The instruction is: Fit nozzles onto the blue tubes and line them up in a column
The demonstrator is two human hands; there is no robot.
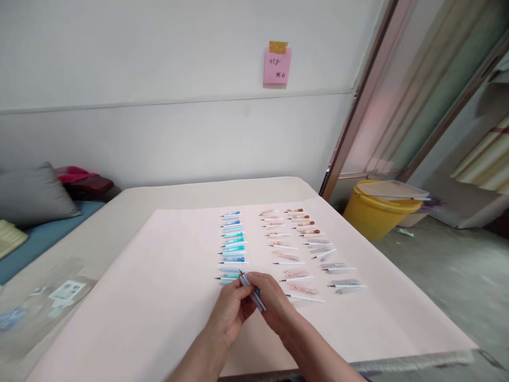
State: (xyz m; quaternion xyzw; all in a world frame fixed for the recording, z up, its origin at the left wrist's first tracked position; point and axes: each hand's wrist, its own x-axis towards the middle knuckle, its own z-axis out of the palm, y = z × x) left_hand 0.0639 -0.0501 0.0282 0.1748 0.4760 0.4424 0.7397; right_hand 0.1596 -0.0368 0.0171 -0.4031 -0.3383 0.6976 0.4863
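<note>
Near the front middle of the table, my left hand (pixel 229 306) and my right hand (pixel 272 296) meet, with fingers pinched round a blue-grey pen (pixel 256 300). A dark, thin tip points up from the fingers; much of the pen is covered by them. Just beyond my left hand lies a teal pen (pixel 229 276) with a white refill beside it. Behind it runs a column of blue and teal pens (pixel 234 259), each near a white refill. To the right of my right hand rest pink pens (pixel 304 288) with refills.
Grey pens (pixel 345 283) and brown-capped pens (pixel 306 224) lie in the right column on the pale sheet (pixel 159 276). A clear plastic bag (pixel 51 302) is at the left. Beyond the table's right edge stands a yellow bucket (pixel 361 215). A pink note (pixel 277 66) hangs on the wall.
</note>
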